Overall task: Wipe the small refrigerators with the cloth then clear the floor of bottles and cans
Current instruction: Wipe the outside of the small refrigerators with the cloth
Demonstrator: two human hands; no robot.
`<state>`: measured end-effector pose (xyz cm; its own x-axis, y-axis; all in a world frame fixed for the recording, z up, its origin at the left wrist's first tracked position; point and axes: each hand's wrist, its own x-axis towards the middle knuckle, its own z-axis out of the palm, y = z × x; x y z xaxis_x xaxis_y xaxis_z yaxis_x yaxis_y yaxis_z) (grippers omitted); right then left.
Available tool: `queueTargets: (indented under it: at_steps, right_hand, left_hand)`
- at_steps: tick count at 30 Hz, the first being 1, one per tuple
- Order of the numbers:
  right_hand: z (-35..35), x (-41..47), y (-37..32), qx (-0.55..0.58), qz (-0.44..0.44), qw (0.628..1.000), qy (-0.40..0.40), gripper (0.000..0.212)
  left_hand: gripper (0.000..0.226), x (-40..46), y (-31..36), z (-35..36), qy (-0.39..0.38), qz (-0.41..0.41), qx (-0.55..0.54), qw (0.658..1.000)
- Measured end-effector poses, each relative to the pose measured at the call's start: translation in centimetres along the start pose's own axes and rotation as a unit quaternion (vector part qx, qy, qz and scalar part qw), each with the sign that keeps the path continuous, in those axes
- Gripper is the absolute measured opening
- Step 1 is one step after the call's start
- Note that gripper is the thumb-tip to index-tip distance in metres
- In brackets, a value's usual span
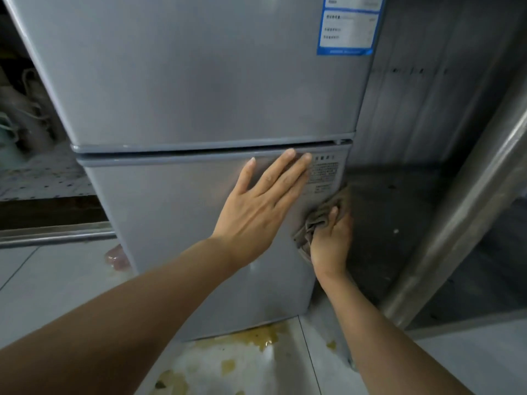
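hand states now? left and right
Left hand: open, flat on the fridge door.
Right hand: gripping the cloth against the fridge's side edge.

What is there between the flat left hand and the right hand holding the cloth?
In the head view, only bare grey door of the refrigerator lies between the left hand and the cloth gripped by the right hand.
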<state>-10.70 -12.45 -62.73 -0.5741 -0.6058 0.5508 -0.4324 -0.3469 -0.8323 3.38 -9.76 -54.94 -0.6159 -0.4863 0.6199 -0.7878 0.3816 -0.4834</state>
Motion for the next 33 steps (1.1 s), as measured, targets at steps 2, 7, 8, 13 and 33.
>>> queueTargets:
  at_steps: [2, 7, 8, 13, 33]
  right_hand:
    - [0.3, -0.5, 1.1, -0.003, -0.002, 1.0, 0.008, 0.043]
    - [0.5, -3.0, 4.7, -0.009, 0.018, 1.0, -0.006, 0.048]
    - [0.5, -3.6, 5.5, -0.015, 0.025, 1.0, -0.007, 0.048]
    - [0.3, -6.6, 8.8, -0.015, 0.073, 0.997, -0.036, 0.047]
    - [-3.0, -10.3, 15.0, -0.278, 0.275, 0.852, -0.348, 0.03]
  left_hand:
    - [0.066, -1.3, 0.6, 1.0, -0.017, 0.02, 0.007, 1.0]
    - [0.069, -4.5, 2.1, 3.3, -0.067, 0.057, 0.015, 0.996]
    - [0.068, -4.8, 2.4, 3.6, -0.071, 0.061, 0.013, 0.996]
    - [0.064, -6.8, 3.6, 5.7, -0.105, 0.1, 0.015, 0.989]
    - [0.06, -10.8, 7.0, 6.6, -0.28, 0.225, -0.005, 0.933]
